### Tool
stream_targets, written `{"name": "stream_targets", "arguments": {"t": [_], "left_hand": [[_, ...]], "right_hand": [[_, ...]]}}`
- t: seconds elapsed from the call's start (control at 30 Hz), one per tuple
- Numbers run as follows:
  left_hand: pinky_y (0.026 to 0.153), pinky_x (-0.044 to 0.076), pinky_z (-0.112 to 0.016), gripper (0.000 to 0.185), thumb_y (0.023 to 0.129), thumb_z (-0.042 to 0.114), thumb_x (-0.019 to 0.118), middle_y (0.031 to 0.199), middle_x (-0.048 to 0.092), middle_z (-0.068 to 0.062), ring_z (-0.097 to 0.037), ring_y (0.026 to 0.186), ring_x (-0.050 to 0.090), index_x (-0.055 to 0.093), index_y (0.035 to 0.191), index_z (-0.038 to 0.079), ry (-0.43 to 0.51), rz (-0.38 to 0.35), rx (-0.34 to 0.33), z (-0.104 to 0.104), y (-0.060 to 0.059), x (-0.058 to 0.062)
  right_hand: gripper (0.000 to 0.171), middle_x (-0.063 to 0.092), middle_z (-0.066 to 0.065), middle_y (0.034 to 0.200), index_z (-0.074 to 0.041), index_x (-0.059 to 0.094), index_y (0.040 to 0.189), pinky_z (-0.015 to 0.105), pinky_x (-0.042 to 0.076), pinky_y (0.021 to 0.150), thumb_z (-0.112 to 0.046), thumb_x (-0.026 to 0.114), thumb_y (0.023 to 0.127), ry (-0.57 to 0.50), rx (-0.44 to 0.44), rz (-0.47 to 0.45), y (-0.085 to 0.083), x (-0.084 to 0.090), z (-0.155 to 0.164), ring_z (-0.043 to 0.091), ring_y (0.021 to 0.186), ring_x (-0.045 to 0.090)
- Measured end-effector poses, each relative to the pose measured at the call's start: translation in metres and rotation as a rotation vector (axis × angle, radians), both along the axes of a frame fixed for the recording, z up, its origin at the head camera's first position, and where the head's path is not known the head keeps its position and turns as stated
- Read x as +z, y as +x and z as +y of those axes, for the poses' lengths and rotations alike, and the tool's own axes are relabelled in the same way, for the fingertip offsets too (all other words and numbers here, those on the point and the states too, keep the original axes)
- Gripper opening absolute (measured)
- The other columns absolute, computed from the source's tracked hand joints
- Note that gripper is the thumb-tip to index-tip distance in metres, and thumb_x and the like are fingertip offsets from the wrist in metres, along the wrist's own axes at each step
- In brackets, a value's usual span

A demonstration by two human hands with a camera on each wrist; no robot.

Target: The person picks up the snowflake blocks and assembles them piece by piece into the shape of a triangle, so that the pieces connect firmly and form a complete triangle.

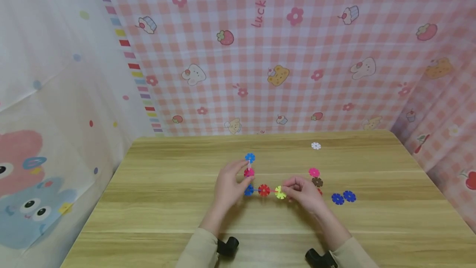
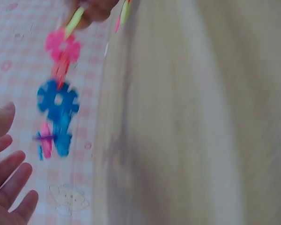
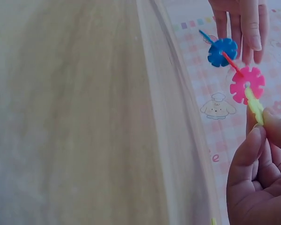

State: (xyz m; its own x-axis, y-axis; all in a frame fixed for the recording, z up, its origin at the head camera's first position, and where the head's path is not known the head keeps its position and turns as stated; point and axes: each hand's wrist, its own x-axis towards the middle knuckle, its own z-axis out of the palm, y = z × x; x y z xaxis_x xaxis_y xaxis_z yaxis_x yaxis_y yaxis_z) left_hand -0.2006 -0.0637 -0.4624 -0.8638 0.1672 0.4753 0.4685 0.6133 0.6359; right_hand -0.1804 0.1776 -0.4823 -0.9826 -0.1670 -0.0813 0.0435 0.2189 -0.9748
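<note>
A chain of notched plastic flower discs hangs between the two hands. My right hand [image 1: 303, 193] pinches the yellow disc [image 1: 280, 192] at its right end between thumb and fingertips. Beyond it come a pink-red disc [image 1: 264, 190], a thin red edge-on disc [image 3: 232, 63] and a blue disc [image 3: 224, 51]. Further pink and blue discs continue from there, up to a light blue disc [image 1: 250, 158] in the head view. My left hand [image 1: 229, 182] is beside that far part; in the left wrist view its fingers [image 2: 11, 180] are spread, apart from the chain.
On the wooden table [image 1: 160, 210], a white disc [image 1: 316, 146] lies at the back. Right of the right hand are a pink disc [image 1: 314, 172], a brown disc [image 1: 317, 182], a partly hidden red disc and two dark blue discs [image 1: 338, 199]. Checked cloth [image 1: 260, 61] hangs behind.
</note>
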Motion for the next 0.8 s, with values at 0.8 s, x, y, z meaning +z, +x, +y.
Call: {"name": "stream_targets", "arguments": {"t": [0.8], "left_hand": [[0.068, 0.056, -0.021, 0.041, 0.083, 0.002, 0.077, 0.107, 0.066, -0.014, -0.019, 0.081, 0.066, 0.066, 0.122, -0.003, 0.200, -0.231, -0.028, -0.005, -0.019, 0.015]], "right_hand": [[0.016, 0.067, 0.005, 0.083, 0.008, 0.063, 0.102, 0.028, 0.056, 0.069, -0.005, 0.067, 0.093, -0.004, 0.095, -0.031, -0.005, -0.002, 0.006, 0.018, 0.075, 0.061]]}}
